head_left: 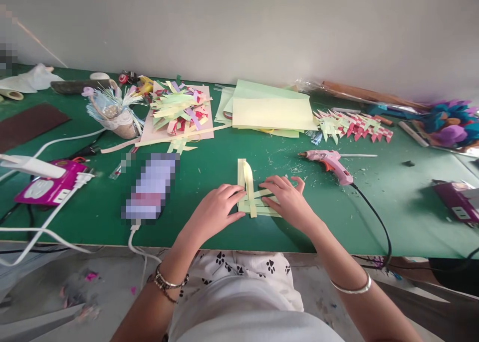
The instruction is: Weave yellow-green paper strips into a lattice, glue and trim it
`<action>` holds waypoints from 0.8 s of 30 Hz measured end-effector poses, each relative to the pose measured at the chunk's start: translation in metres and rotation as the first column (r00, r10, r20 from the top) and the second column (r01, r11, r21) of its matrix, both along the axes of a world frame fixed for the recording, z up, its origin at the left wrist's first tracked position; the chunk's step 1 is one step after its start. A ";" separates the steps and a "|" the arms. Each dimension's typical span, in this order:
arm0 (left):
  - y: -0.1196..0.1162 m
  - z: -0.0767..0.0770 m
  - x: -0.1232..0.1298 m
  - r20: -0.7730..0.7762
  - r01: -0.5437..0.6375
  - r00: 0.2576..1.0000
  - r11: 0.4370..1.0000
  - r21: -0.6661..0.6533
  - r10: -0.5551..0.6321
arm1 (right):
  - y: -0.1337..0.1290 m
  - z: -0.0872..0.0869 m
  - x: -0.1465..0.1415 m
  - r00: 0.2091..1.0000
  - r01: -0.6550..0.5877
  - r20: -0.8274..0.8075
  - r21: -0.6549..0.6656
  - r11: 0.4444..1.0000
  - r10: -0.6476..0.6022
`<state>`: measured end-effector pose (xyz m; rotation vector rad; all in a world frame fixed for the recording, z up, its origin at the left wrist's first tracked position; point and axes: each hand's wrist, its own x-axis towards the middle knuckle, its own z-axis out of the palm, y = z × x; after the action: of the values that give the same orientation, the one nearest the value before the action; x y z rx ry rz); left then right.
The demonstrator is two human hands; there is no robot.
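Pale yellow and light green paper strips [252, 205] lie crossed on the green table, in front of my body. Two strips stand upright in the view, one of them curving at its top, and several others run sideways beneath or between them. My left hand [219, 210] rests at the left edge of the strips, its fingers stretched and its thumb apart, fingertips touching the paper. On the other side my right hand [290, 202] lies over the right ends of the sideways strips with its fingers spread. Its palm hides part of those ends.
A pink glue gun [333, 165] lies to the right, its cord running off the front edge. A charging phone [151, 187] and a purple power strip [56, 182] are left. Behind are a heap of paper strips [179, 107], paper sheets [273, 112] and woven strips [359, 125].
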<state>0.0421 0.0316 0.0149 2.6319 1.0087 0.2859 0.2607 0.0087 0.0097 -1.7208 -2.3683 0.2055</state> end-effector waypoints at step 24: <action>-0.024 -0.008 -0.005 0.109 -0.163 0.983 0.973 0.163 0.146 | -0.024 0.011 0.005 0.983 -0.098 -0.147 0.090 0.991 0.111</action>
<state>0.0367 0.0077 0.0068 2.6624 1.2081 0.5541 0.2658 -0.0155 0.0207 -1.4895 -2.3236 0.2426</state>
